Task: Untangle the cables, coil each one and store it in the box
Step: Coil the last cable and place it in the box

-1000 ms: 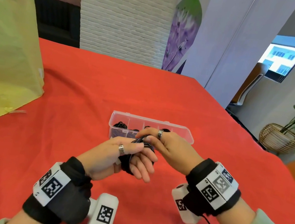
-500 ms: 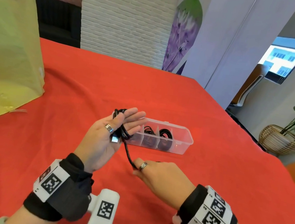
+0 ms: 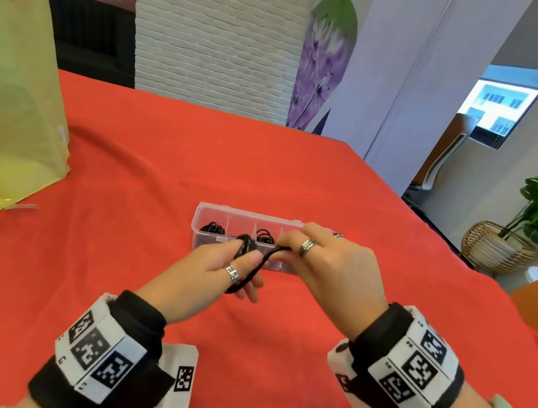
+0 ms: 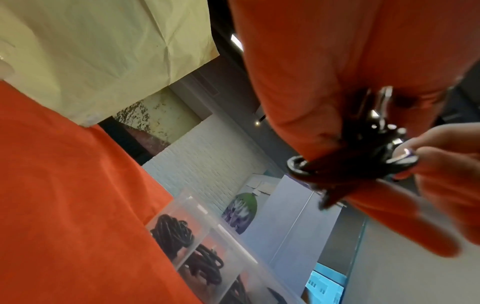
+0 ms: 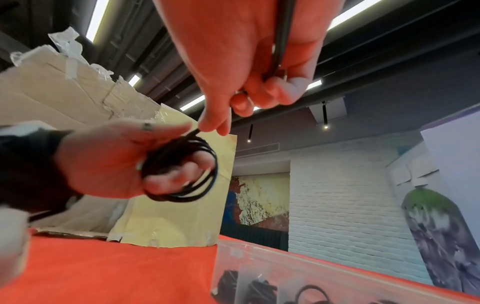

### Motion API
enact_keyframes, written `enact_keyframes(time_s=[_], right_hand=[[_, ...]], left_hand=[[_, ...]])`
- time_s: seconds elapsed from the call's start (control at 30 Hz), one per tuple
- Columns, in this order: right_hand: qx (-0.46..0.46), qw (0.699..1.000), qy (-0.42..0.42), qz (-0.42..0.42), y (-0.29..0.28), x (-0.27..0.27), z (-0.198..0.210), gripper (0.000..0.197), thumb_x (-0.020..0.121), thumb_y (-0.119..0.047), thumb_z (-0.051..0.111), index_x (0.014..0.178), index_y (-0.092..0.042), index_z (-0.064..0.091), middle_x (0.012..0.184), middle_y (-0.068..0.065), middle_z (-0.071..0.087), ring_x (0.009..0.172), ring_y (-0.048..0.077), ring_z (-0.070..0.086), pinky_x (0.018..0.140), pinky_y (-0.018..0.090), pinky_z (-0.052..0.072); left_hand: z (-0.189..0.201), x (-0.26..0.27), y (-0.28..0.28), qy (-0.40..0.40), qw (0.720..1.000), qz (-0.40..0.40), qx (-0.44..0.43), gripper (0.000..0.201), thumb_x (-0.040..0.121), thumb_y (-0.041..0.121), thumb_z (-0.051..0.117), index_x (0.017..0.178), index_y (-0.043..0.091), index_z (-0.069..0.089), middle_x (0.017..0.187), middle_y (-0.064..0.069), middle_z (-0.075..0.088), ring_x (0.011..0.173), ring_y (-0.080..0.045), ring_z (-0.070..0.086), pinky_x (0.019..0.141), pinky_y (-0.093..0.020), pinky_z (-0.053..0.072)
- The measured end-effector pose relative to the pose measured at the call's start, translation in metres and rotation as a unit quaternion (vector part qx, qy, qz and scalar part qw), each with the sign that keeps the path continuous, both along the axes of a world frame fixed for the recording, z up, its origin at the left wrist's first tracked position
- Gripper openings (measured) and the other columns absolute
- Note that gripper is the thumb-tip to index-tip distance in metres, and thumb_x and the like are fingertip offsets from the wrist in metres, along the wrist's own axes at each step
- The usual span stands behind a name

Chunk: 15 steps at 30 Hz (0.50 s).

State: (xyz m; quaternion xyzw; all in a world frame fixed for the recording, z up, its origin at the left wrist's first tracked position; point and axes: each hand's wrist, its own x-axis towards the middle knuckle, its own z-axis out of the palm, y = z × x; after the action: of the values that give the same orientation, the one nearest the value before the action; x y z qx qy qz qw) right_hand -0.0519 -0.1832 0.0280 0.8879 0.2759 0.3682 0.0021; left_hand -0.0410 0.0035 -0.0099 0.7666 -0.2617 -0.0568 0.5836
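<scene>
Both hands up over the red tablecloth [image 3: 122, 204], just in front of the box. Left hand [image 3: 206, 272] has the black cable [image 5: 182, 168] looped several turns around its fingers, which are bent loosely inside the loops (ring on one finger). Right hand [image 3: 330, 274] pinches the free run of the same cable between thumb and fingertips, the run passing back through its curled fingers in the right wrist view. A metal plug end seems to sit at the coil by the left fingertips, though the left wrist view is too blurred to be sure. Behind the hands, the clear plastic compartment box [image 3: 202, 225] sits open on the cloth, black coiled cables [image 4: 172, 230] already in several compartments. Yellow-green paper-covered carton [image 3: 6, 97] far left, white brick wall [image 3: 216, 30] behind the table.
</scene>
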Motion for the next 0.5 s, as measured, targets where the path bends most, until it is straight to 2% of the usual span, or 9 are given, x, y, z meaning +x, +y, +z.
enact_keyframes(time_s=[0.07,0.13,0.2,0.3,0.33,0.4,0.47,0.5], right_hand=[[-0.022,0.999,-0.007,-0.03,0.0,0.009,0.002,0.043,0.091,-0.052,0.035,0.07,-0.028,0.063,0.062,-0.006,0.055,0.05,0.017,0.058,0.039,0.022,0.029],[-0.026,0.999,0.013,-0.043,0.0,0.017,0.001,0.056,0.096,-0.055,0.02,0.07,-0.029,0.062,0.061,-0.007,0.057,0.051,0.017,0.059,0.042,0.021,0.027],[-0.024,0.998,0.049,-0.038,0.0,0.022,0.0,0.065,0.096,-0.057,0.007,0.075,-0.027,0.06,0.064,-0.007,0.061,0.055,0.018,0.061,0.041,0.023,0.032],[-0.021,0.991,0.122,-0.044,0.001,0.028,-0.001,0.069,0.089,-0.065,-0.001,0.09,-0.027,0.057,0.076,-0.006,0.064,0.07,0.019,0.061,0.049,0.029,0.033],[-0.014,0.987,0.154,-0.052,0.001,0.031,-0.003,0.065,0.088,-0.065,0.003,0.097,-0.027,0.054,0.079,-0.005,0.064,0.075,0.02,0.061,0.053,0.03,0.033],[0.021,0.973,0.222,-0.051,0.001,0.039,-0.011,0.045,0.095,-0.055,0.021,0.107,-0.022,0.048,0.085,0.003,0.064,0.082,0.027,0.061,0.061,0.034,0.042],[0.018,0.954,0.293,-0.061,0.004,0.041,-0.022,0.025,0.1,-0.038,0.031,0.113,-0.018,0.04,0.091,0.013,0.064,0.086,0.033,0.062,0.07,0.042,0.049],[0.009,0.945,0.323,-0.058,0.006,0.039,-0.027,0.022,0.101,-0.033,0.032,0.114,-0.017,0.037,0.093,0.016,0.064,0.086,0.036,0.062,0.072,0.045,0.049]], left_hand=[[0.005,-0.003,0.0,0.029,0.998,-0.044,-0.032,0.025,0.091,0.028,0.052,0.094,0.005,0.06,0.071,0.0,0.068,0.062,-0.011,0.063,0.06,-0.017,0.045],[0.008,-0.005,0.003,0.052,0.994,-0.064,-0.067,0.011,0.09,0.015,0.055,0.087,0.007,0.062,0.067,0.0,0.065,0.055,-0.013,0.06,0.056,-0.018,0.043],[0.009,-0.005,0.007,0.081,0.988,-0.078,-0.106,0.012,0.086,0.016,0.054,0.082,0.013,0.065,0.066,0.0,0.063,0.051,-0.014,0.057,0.055,-0.021,0.042],[0.008,-0.006,0.008,0.114,0.973,-0.098,-0.176,0.017,0.083,0.016,0.054,0.08,0.017,0.07,0.065,-0.001,0.062,0.048,-0.013,0.055,0.054,-0.021,0.042],[0.008,-0.007,0.007,0.117,0.966,-0.106,-0.207,0.014,0.083,0.016,0.057,0.081,0.017,0.071,0.066,-0.002,0.062,0.049,-0.013,0.056,0.054,-0.021,0.043],[0.009,-0.007,0.007,0.111,0.946,-0.114,-0.283,0.009,0.078,0.017,0.066,0.085,0.014,0.072,0.067,-0.002,0.063,0.051,-0.013,0.057,0.055,-0.02,0.046],[0.012,-0.006,0.008,0.112,0.92,-0.092,-0.365,0.02,0.07,0.02,0.068,0.087,0.011,0.074,0.07,-0.002,0.066,0.056,-0.012,0.061,0.056,-0.019,0.048],[0.013,-0.004,0.008,0.117,0.906,-0.069,-0.4,0.024,0.067,0.02,0.065,0.087,0.01,0.075,0.073,-0.003,0.068,0.06,-0.012,0.064,0.057,-0.018,0.05]])
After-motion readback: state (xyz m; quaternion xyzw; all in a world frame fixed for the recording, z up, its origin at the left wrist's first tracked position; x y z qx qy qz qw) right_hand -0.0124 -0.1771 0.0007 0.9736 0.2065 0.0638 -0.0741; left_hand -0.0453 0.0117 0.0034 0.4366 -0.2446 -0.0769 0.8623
